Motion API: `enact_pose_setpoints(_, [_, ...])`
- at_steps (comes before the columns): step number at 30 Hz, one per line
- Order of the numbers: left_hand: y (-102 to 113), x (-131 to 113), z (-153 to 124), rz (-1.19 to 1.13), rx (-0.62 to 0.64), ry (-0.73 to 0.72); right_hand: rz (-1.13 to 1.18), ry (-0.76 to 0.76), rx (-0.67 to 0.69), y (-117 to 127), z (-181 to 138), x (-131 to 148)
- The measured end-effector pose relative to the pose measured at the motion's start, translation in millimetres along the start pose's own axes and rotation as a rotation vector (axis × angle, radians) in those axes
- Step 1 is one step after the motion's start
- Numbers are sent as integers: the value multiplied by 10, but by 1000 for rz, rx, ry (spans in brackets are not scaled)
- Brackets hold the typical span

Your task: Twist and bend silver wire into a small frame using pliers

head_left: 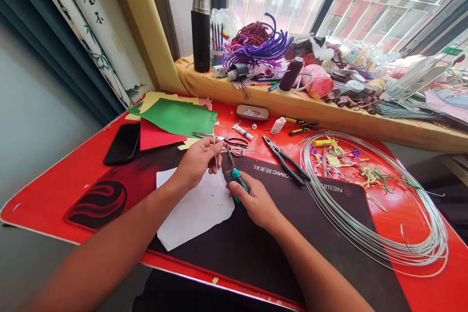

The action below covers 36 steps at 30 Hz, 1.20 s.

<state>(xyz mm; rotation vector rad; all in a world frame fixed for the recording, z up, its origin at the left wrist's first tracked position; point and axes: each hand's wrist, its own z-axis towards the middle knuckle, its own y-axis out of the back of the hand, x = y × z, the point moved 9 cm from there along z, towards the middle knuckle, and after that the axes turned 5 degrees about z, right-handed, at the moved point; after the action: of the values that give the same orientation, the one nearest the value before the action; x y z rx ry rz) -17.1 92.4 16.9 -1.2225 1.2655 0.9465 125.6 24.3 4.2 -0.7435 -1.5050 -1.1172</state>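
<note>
In the head view my left hand is closed in a pinch on a thin piece of wire that hangs down past the fingers. My right hand is wrapped round the teal handles of a pair of pliers, whose jaws point up and left, close to the left fingertips. Whether the jaws touch the wire I cannot tell. Under both hands lies a white sheet of paper with small dark specks, on a black and red desk mat.
Scissors and black pliers lie beyond my hands. A big coil of silvery wire rings coloured scraps on the right. Coloured paper and a black phone lie left. A black flask stands on the cluttered sill.
</note>
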Motion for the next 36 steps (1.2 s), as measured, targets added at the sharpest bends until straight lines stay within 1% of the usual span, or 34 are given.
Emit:
enact_pose_setpoints(3, [47, -14, 4, 19, -43, -2, 43, -8, 7, -3, 3, -16])
enact_pose_setpoints(6, [69, -25, -1, 43, -61, -7, 29, -14, 11, -5, 6, -9])
enact_pose_setpoints(12, [71, -56, -13, 61, -63, -48, -41, 1, 25, -22, 2, 40])
enact_pose_setpoints(19, [70, -30, -8, 25, -62, -31, -70, 9, 29, -32, -1, 69])
enact_pose_setpoints(27, [34, -25, -16, 42, -41, -25, -78, 8, 33, -33, -13, 70])
enact_pose_setpoints(32, [79, -6, -6, -29, -77, 18, -85, 17, 33, -39, -11, 84])
enact_pose_setpoints(36, [73, -41, -15, 4, -86, -4, -100, 18, 38, -43, -9, 94])
